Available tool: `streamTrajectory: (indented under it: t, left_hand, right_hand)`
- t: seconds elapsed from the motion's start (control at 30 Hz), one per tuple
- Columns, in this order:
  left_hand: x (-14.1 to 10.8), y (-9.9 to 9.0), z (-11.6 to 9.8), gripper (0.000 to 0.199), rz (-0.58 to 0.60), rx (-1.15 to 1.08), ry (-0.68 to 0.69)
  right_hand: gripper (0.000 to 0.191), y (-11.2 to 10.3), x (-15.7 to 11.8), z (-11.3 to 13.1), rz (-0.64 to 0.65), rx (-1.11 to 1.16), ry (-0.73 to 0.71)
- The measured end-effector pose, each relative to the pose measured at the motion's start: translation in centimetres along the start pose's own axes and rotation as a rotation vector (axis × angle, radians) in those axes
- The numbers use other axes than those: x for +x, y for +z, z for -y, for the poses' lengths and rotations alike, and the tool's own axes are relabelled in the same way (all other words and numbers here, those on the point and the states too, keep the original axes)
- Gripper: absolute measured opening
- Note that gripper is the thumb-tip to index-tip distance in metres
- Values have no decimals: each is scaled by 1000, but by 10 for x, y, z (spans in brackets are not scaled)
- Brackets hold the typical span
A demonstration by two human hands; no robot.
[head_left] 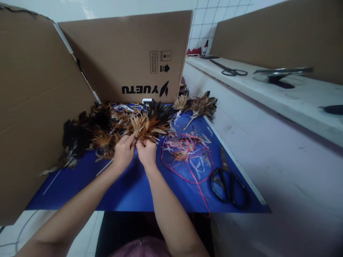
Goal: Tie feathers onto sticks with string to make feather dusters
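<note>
Both my hands meet over the middle of the blue table (128, 189), gripping a bunch of orange-brown feathers (144, 125) by its lower end. My left hand (124, 151) pinches the bunch from the left, fingers closed. Beside it my right hand (147, 151) is closed on the same base, knuckles up. The feather tips fan out away from me. What binds the base is hidden by my fingers. A thin pale stick (104, 168) pokes out left of my left wrist. Behind and left of my hands spreads a pile of dark and brown feathers (77, 135).
Right of my hands lies tangled red string (184, 180) among feather scraps, near black-handled scissors (227, 189). Tied feather bunches (202, 105) lie at the back right. Cardboard panels (112, 53) wall the left and back. A white ledge (252, 92) on the right carries more scissors (230, 70).
</note>
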State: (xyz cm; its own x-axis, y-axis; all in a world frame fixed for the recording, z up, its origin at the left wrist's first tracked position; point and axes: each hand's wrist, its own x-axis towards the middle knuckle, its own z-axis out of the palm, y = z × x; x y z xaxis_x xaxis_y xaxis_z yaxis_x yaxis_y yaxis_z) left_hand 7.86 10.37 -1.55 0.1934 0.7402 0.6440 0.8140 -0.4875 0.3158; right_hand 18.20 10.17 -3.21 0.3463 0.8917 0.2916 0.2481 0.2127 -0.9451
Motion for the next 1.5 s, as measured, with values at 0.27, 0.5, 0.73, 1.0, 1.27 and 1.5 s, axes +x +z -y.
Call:
streamTrajectory:
  t: [0.27, 0.5, 0.73, 1.0, 1.27, 1.5]
  left_hand:
    - [1, -16, -10, 34, -15, -176, -82]
    - [8, -16, -4, 49, -6, -679, -495]
    - [6, -15, -14, 50, -107, -430, -412]
    - [1, -23, -23, 23, -83, -343, -372]
    - [14, -25, -13, 40, -36, -914, -678]
    - [21, -40, -15, 35, 372, -1013, -763]
  right_hand:
    - [21, 5, 2, -6, -2, 259, -22]
    - [22, 4, 0, -4, 59, 345, -7]
    - [30, -4, -1, 5, 104, 271, -3]
    - [31, -5, 0, 8, 75, 419, 41]
    - [29, -7, -2, 13, 72, 425, 61]
    - [31, -9, 0, 10, 123, 367, 17]
